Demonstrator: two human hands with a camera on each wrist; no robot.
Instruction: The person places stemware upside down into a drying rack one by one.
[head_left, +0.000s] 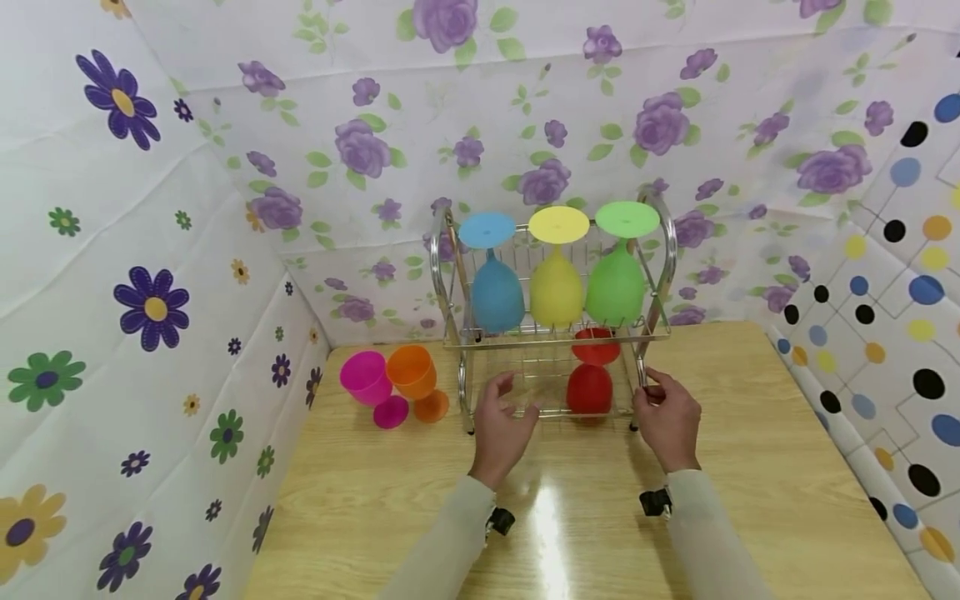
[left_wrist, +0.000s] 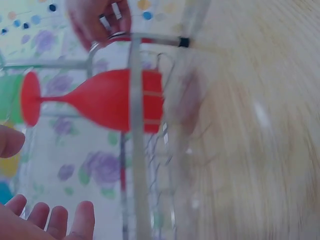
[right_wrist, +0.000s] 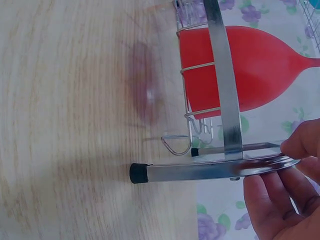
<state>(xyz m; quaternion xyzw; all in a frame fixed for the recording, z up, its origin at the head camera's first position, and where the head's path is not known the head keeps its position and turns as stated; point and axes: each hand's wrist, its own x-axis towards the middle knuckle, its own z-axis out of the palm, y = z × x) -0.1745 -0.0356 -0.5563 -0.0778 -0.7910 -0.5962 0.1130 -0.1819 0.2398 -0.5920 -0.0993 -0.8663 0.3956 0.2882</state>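
A two-tier metal dish rack (head_left: 555,342) stands on the wooden table. Upside down on its lower shelf, toward the right, is a red goblet (head_left: 590,390), its bowl behind the front rail. My right hand (head_left: 670,421) grips the rack's right side frame; the right wrist view shows thumb and fingers (right_wrist: 257,195) around the metal tube. In front of the lower shelf's left part is my left hand (head_left: 501,433), thumb and fingers apart, holding nothing. On the upper shelf, blue (head_left: 498,293), yellow (head_left: 556,292) and green goblets (head_left: 615,290) stand inverted in a row.
Left of the rack, a magenta goblet (head_left: 366,379) and an orange goblet (head_left: 411,372) stand upright side by side on the table (head_left: 360,500). A flowered cloth (head_left: 465,150) hangs close behind the rack, and a dotted cloth (head_left: 900,250) borders the right side.
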